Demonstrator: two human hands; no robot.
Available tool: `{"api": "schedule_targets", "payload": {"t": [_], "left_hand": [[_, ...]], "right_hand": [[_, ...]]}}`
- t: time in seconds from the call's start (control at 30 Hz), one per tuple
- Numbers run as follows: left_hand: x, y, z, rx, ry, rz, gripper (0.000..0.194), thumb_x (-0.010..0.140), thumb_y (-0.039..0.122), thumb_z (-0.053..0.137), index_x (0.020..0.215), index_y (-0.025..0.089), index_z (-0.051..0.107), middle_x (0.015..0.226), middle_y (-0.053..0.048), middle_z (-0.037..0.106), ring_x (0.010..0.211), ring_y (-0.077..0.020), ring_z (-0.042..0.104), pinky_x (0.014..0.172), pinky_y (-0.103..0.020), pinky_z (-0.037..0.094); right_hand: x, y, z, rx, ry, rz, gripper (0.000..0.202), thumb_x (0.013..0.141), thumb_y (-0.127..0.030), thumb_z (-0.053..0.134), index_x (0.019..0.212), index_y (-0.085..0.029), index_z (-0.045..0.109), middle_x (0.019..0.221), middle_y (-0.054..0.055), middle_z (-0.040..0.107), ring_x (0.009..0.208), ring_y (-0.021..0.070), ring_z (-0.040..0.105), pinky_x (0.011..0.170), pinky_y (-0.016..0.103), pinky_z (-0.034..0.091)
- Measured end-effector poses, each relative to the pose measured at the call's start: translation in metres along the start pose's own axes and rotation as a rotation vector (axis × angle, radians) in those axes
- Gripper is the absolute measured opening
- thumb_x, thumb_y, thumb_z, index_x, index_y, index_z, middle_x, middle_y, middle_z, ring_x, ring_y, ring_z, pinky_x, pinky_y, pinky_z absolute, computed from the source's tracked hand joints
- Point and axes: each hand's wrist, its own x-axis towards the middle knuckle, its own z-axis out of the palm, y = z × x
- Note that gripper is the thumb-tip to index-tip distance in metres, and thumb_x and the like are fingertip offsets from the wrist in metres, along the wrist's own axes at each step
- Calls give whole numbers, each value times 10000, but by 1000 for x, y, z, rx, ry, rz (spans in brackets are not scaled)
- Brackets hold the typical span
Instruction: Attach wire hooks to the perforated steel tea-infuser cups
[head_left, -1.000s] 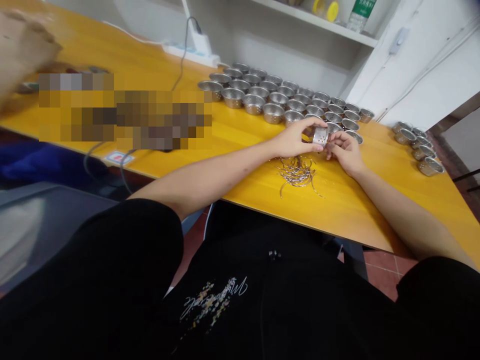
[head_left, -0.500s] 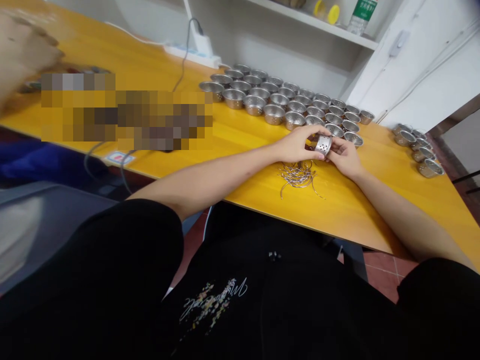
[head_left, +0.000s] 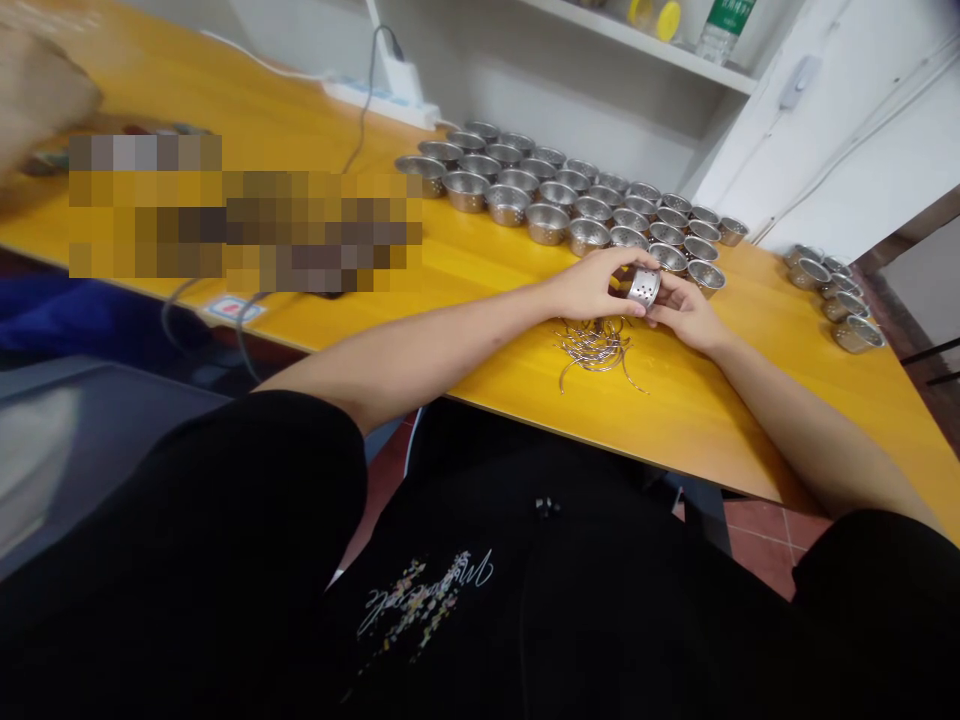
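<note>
Between my two hands is a small perforated metal cup (head_left: 643, 288), tipped on its side above the table. My left hand (head_left: 600, 287) grips it from the left, thumb below and fingers curved over the top. From the right, my right hand (head_left: 688, 312) closes on its other side with the fingertips. Under my left hand lies a loose pile of thin curved metal wires (head_left: 596, 347). Just behind the hands, rows of similar metal cups (head_left: 547, 222) stand with their openings up.
More metal cups (head_left: 857, 334) stand at the right on the yellow table (head_left: 540, 395). A white power strip (head_left: 379, 102) with cables lies at the back. A shelf (head_left: 645, 45) holds a bottle (head_left: 724, 30). Part of the left side is pixelated.
The view has shifted slightly. Both hands keep hold of the cup, which looks turned a little.
</note>
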Motion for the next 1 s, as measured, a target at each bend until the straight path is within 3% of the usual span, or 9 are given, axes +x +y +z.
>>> {"api": "schedule_targets", "payload": {"t": [0.13, 0.27, 0.43, 0.63, 0.73, 1.0], "left_hand": [[0, 1, 3, -19, -4, 6, 684, 805, 484, 868, 1451, 296, 741, 1536, -122, 793, 1414, -375, 747, 1284, -582, 562], [0, 2, 3, -20, -6, 18, 695, 796, 483, 874, 1453, 296, 749, 1524, -124, 795, 1416, -382, 743, 1294, -594, 552], [0, 1, -1, -10, -9, -11, 703, 777, 467, 880, 1452, 320, 753, 1515, -110, 798, 1393, -385, 742, 1286, -603, 556], [0, 1, 1, -30, -3, -1, 702, 784, 489, 876, 1449, 302, 750, 1534, -122, 789, 1390, -381, 750, 1280, -590, 565], [0, 4, 3, -40, -9, 0, 703, 784, 483, 876, 1450, 294, 753, 1519, -125, 794, 1388, -386, 751, 1270, -597, 574], [0, 3, -5, -4, 19, 6, 685, 789, 488, 864, 1436, 291, 752, 1527, -116, 798, 1417, -383, 737, 1304, -594, 547]], "right_hand": [[0, -1, -5, -23, -13, 25, 330, 753, -394, 993, 987, -257, 805, 883, -3, 754, 744, 175, 595, 692, 325, 544], [-1, -4, -6, -40, -15, 52, 349, 695, -310, 929, 1015, -258, 802, 937, 6, 776, 855, 221, 660, 784, 359, 578], [-1, -6, -4, -27, -23, 55, 476, 679, -339, 934, 1133, -280, 803, 1023, 20, 811, 974, 271, 717, 879, 403, 610], [-2, -5, -6, -20, -33, 48, 460, 689, -356, 970, 1120, -286, 826, 1096, 29, 841, 1040, 280, 750, 979, 434, 631], [-2, -3, -7, -17, -19, 37, 393, 678, -335, 960, 1042, -268, 827, 1048, 21, 828, 982, 258, 730, 949, 415, 620], [0, -4, -3, -46, 56, 41, 234, 717, -321, 921, 900, -240, 798, 821, -13, 737, 674, 159, 533, 669, 322, 490]]}}
